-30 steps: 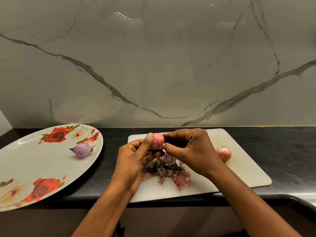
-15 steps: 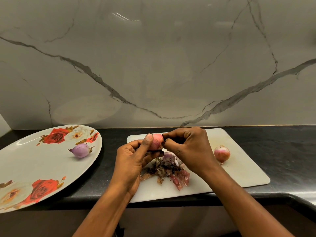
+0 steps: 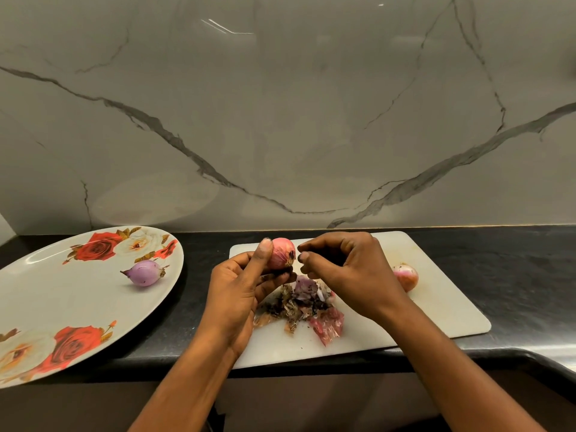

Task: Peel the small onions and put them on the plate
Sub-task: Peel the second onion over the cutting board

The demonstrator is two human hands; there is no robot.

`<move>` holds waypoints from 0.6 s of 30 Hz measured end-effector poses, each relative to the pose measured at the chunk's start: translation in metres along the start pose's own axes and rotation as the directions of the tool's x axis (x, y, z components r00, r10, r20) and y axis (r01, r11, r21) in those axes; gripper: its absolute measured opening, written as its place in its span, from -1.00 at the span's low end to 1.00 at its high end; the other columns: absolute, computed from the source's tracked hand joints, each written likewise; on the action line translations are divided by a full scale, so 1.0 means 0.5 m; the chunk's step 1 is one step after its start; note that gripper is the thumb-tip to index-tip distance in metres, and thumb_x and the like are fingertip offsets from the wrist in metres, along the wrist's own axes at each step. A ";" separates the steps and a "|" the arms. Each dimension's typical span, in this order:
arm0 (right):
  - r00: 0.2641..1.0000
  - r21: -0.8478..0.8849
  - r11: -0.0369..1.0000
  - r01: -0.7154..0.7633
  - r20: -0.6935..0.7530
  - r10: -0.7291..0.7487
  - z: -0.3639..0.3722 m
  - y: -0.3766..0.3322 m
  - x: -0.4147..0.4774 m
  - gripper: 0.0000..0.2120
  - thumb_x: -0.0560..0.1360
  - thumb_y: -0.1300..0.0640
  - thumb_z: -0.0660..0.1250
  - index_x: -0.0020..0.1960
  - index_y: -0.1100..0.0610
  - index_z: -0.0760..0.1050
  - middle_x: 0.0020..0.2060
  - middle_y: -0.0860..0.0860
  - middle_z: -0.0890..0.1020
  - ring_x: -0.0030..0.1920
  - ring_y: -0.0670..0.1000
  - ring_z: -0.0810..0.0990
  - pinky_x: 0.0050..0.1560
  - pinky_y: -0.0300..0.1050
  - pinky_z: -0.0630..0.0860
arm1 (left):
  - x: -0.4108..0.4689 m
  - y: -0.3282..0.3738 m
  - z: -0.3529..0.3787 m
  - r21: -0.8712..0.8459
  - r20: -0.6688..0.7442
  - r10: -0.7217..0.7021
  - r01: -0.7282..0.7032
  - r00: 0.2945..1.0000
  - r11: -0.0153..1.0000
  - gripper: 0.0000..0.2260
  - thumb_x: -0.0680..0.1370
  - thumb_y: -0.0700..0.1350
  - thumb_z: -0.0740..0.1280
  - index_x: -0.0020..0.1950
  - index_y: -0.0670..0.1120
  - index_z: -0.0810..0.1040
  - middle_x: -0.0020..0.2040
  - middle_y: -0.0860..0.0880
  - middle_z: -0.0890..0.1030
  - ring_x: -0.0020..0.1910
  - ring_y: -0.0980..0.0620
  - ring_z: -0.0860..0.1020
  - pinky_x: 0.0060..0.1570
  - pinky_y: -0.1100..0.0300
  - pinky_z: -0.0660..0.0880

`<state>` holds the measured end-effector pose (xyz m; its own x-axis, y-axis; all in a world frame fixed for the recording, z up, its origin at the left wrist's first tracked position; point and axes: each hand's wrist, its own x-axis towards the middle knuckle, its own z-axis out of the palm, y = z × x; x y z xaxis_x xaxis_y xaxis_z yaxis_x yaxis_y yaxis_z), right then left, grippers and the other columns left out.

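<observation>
Left hand (image 3: 237,294): grips small pink papery onion (image 3: 282,252);
Right hand (image 3: 349,266): curled beside its root; any skin pinched, cannot tell;
Technique: nip loose skin, strip lengthwise

A white cutting board (image 3: 436,307) lies on the black countertop (image 3: 514,269), marble wall (image 3: 280,120) behind.

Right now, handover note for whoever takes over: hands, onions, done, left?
Left hand grips a small onion, skin on, above the cutting board.
Right hand: fingers curled, tips beside that onion's root end, nothing visibly pinched.
Done: one peeled onion on the plate; peel pile on the board.
Left: peel the held onion, then the other onion on the board's right side; plate both.
</observation>
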<state>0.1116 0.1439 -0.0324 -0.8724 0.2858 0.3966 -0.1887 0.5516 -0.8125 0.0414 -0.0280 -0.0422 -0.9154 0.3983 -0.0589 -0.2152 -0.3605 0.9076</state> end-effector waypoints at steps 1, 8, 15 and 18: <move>1.000 -0.008 1.000 0.013 0.003 -0.013 0.003 -0.005 -0.001 -0.84 0.54 0.09 0.53 0.10 0.08 0.75 -0.13 -0.10 0.77 -0.12 -0.13 0.75 -0.03 -0.17 0.71 | 0.000 -0.002 -0.001 0.007 0.006 0.010 -0.010 1.000 1.000 -0.73 0.59 0.00 0.41 0.10 -0.19 0.73 0.03 -0.21 0.76 0.04 -0.17 0.75 -0.08 0.23 0.69; 0.998 -0.078 0.997 0.028 -0.048 -0.032 0.019 -0.001 0.002 -0.90 0.55 0.08 0.52 0.03 0.07 0.77 -0.22 -0.11 0.75 -0.20 -0.10 0.74 -0.10 -0.06 0.73 | 0.000 -0.003 -0.002 0.031 -0.002 0.029 -0.029 1.000 0.999 -0.73 0.57 0.00 0.43 0.08 -0.18 0.74 0.03 -0.20 0.76 0.05 -0.17 0.75 -0.01 0.19 0.70; 0.996 -0.038 0.999 -0.016 -0.092 0.012 0.009 0.001 0.005 -0.94 0.57 0.14 0.48 -0.01 0.09 0.74 -0.25 -0.08 0.74 -0.24 -0.09 0.74 -0.14 -0.13 0.71 | -0.002 0.005 -0.001 -0.036 0.003 -0.036 0.036 0.999 0.999 -0.69 0.59 0.02 0.41 0.09 -0.22 0.72 0.01 -0.27 0.75 -0.12 -0.10 0.75 -0.21 0.27 0.68; 0.995 -0.033 0.997 -0.063 -0.082 0.060 -0.008 0.006 0.006 -0.97 0.55 0.15 0.51 -0.03 0.08 0.74 -0.25 -0.07 0.74 -0.23 -0.08 0.75 -0.12 -0.08 0.73 | 0.000 0.007 -0.002 -0.043 0.006 -0.049 0.049 0.999 0.998 -0.66 0.62 0.04 0.39 0.11 -0.24 0.70 0.00 -0.33 0.73 -0.16 -0.11 0.74 -0.23 0.25 0.68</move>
<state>0.1103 0.1496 -0.0320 -0.8424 0.3815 0.3805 -0.1180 0.5584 -0.8211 0.0404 -0.0302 -0.0395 -0.9017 0.4205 -0.1010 -0.2746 -0.3764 0.8848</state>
